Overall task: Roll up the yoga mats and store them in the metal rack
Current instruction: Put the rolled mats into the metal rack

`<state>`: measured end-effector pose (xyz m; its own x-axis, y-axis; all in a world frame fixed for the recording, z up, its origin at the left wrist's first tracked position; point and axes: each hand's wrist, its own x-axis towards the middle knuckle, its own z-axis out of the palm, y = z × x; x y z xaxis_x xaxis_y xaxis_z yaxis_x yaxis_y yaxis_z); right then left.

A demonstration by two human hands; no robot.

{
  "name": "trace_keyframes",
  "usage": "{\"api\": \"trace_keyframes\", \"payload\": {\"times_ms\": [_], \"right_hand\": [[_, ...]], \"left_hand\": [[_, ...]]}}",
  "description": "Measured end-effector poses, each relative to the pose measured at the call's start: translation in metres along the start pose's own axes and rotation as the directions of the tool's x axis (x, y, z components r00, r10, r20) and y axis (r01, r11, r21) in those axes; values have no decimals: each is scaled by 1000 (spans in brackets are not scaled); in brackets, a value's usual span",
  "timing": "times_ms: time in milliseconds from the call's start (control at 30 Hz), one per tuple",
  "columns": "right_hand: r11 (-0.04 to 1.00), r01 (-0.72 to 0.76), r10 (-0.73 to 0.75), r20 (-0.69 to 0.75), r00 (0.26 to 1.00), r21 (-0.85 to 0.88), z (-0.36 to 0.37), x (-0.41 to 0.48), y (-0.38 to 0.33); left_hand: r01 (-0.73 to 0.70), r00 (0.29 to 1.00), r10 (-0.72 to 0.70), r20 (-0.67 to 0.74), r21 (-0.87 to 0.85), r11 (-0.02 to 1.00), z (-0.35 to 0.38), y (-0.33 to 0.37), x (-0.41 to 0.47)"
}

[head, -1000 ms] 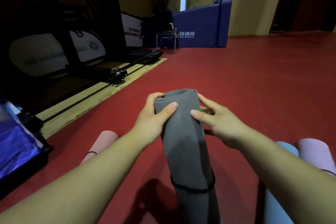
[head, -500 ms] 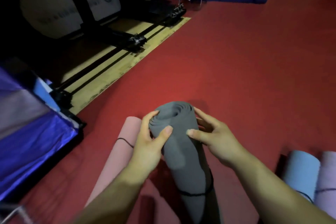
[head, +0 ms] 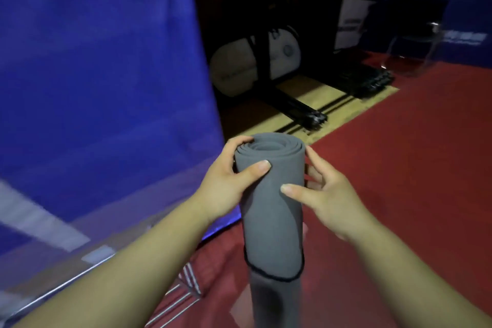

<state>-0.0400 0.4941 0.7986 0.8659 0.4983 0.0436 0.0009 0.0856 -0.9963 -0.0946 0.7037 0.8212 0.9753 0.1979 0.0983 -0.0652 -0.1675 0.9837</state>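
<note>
1. Filling the left of the view, a blue fabric panel (head: 93,61) appeared blurred, with a pale stripe across its lower part.
2. Thin silvery metal bars (head: 186,291) lay at the lower left, below the panel's edge. Whether they formed part of a rack could not be told.
3. The left hand (head: 226,184) gripped the upper left side of the grey yoga mat (head: 271,210). Its thumb lay across the front face, and its fingers curled round the far side just under the top rim.
4. The mat was a matte grey foam roll, wound tight, with the spiral of its layers visible at the open top end.
5. The mat stood at centre frame, held between both hands above the red floor (head: 412,168).
6. Its long axis ran nearly upright, from the bottom edge of the frame up to the hands. The open end pointed upward. The lower end was cut off by the frame, so contact with the floor could not be told.
7. A thin black band (head: 274,277) encircled the roll below the hands.
8. The right hand (head: 328,204) held the right side of the roll. Its thumb pressed on the front face, slightly lower than the left thumb, and its fingers wrapped behind.
9. Beyond the hands lay a wooden strip (head: 327,100) and a white round bag (head: 239,72), both well apart from the mat.
</note>
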Motion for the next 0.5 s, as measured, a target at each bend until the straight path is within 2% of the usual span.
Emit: {"api": "trace_keyframes", "payload": {"times_ms": [67,167,333,500], "right_hand": [[999,39,-43,115,992,35,42,16,-10],[995,64,-82,285,955,72,106,33,-19],[986,142,-165,436,884,85,220,52,-41],[969,238,-237,543,806,69,336,65,-60]], "left_hand": [[2,996,-1,-84,8,1000,-41,13,-18],[13,969,17,-246,120,993,-97,33,-58],[-2,887,148,-438,315,949,-193,72,-116],[-12,809,219,-545,357,934,-288,87,-164]]}}
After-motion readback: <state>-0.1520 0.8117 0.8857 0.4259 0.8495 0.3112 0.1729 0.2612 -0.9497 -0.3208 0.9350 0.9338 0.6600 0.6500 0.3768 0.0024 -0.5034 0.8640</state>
